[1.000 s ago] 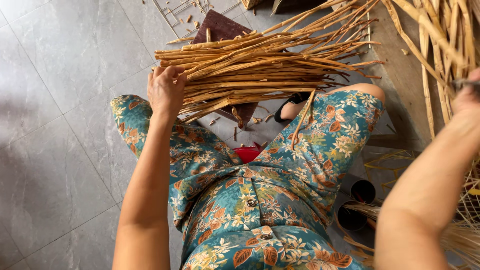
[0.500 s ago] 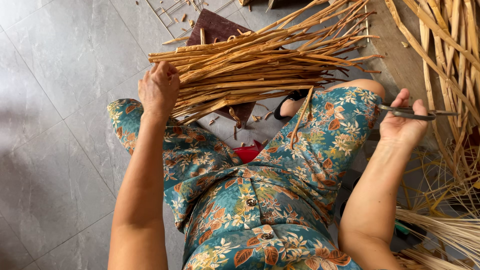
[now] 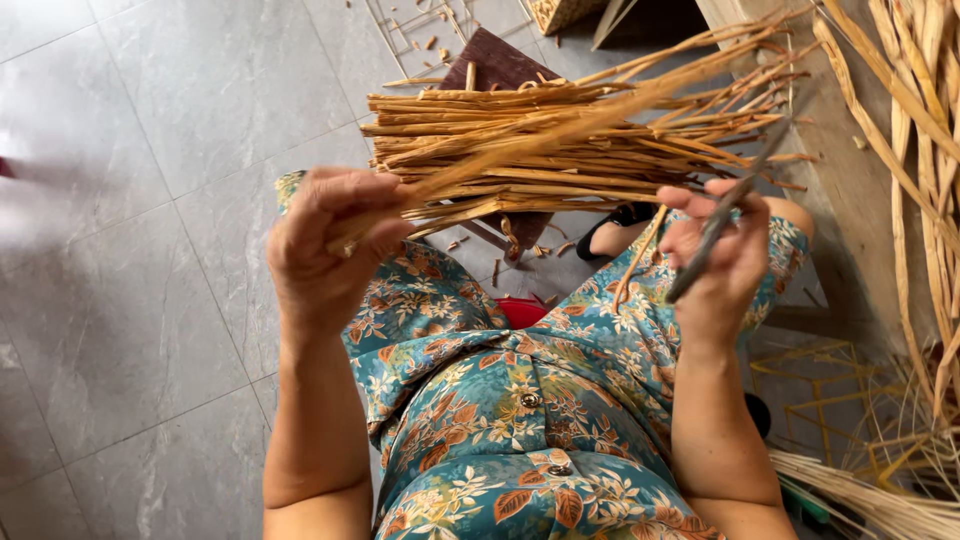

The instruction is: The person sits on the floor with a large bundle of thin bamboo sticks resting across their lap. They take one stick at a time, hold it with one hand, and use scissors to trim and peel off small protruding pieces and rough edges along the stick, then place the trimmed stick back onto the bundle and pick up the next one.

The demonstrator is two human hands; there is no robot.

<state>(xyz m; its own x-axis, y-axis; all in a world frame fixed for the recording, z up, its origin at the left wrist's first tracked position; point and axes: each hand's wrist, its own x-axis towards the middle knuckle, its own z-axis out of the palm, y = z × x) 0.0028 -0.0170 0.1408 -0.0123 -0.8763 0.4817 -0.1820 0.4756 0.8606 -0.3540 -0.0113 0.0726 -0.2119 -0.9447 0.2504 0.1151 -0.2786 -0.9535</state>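
My left hand (image 3: pixel 325 235) is lifted above my left knee and grips one long tan strip (image 3: pixel 560 130) by its near end; the strip slants up and right over the pile. A bundle of tan split strips (image 3: pixel 540 165) lies across my lap, on the teal floral dress (image 3: pixel 500 400). My right hand (image 3: pixel 715 260) is raised over my right knee and holds a thin dark metal blade (image 3: pixel 725 225) that points up and right.
Grey floor tiles (image 3: pixel 150 200) spread to the left. A dark wooden block (image 3: pixel 495 70) and small offcuts (image 3: pixel 520 250) lie beyond my knees. More long strips (image 3: pixel 915 150) hang at the right, pale fibres (image 3: pixel 880 500) at the lower right. A black sandal (image 3: pixel 625 215) peeks out.
My left hand has risen from the bundle's end, pulling one strip out. My right hand has come in from the right with the blade, closer to the bundle.
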